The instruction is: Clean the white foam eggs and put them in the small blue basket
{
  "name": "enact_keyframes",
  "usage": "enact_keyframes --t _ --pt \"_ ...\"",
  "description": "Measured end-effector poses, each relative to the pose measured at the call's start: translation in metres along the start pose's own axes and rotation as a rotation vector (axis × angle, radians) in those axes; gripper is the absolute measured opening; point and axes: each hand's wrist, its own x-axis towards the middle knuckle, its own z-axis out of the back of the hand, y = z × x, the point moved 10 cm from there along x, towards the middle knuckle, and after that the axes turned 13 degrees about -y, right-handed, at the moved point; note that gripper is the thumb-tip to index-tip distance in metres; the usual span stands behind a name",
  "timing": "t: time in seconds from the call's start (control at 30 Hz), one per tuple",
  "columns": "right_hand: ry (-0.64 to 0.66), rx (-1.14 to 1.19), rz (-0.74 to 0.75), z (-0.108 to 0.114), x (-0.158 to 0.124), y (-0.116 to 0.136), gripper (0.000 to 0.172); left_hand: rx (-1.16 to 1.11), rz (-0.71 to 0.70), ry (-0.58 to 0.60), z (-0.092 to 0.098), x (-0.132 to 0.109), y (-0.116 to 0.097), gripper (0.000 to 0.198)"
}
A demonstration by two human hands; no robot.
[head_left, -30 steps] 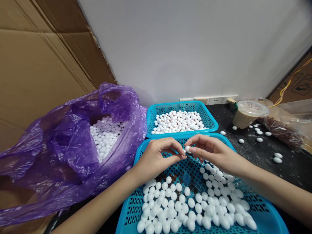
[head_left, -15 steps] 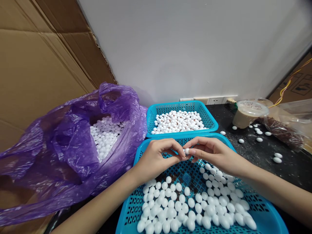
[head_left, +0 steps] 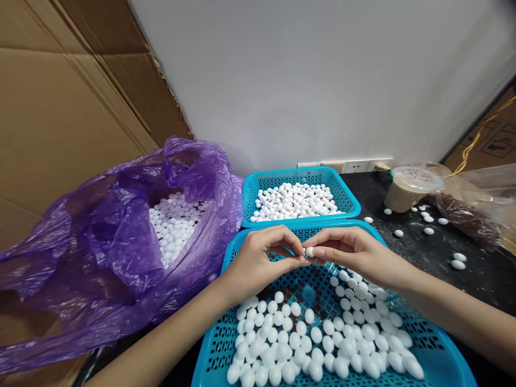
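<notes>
Over the far part of the large blue basket [head_left: 453,344], my two hands meet at the fingertips. My right hand [head_left: 355,250] pinches a small white egg-shaped ball [head_left: 309,251] between thumb and fingers. From the other side, the thumb and fingertips of my left hand [head_left: 264,263] come together right beside that ball; what they hold, if anything, is too small to make out. Below my hands, many white egg-shaped balls [head_left: 282,352] lie in the basket, with dark brown bits [head_left: 286,294] on its mesh floor.
Behind stands a smaller blue basket [head_left: 349,201] of white balls with brown specks. A purple plastic bag [head_left: 121,242] at left holds more white balls. On the black counter [head_left: 419,269] are loose balls, a lidded drink cup [head_left: 403,196] and a clear bag of brown bits [head_left: 470,220].
My fingers have shifted slightly around the small ball, and the left thumb and fingertips sit a little differently. The baskets and the bag have stayed where they were.
</notes>
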Motion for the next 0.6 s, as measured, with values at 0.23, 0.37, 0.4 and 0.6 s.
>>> enact_keyframes --t 0.23,0.37,0.4,0.6 --pt "0.018 0.007 -0.002 -0.001 -0.0014 0.0005 0.021 -0.034 -0.004 0.003 -0.0004 -0.0008 0.0006 0.007" --pt "0.023 0.004 -0.009 -0.0011 -0.0015 -0.001 0.021 -0.02 -0.019 -0.003 0.0001 -0.0005 -0.001 0.007" --pt "0.022 0.002 -0.009 -0.0008 -0.0015 -0.0013 0.021 -0.018 -0.022 -0.004 0.0003 -0.0004 -0.0014 0.007" --pt "0.009 -0.015 -0.002 0.0 -0.0018 0.0004 0.019 -0.026 -0.026 -0.002 0.0002 -0.0008 -0.0011 0.007"
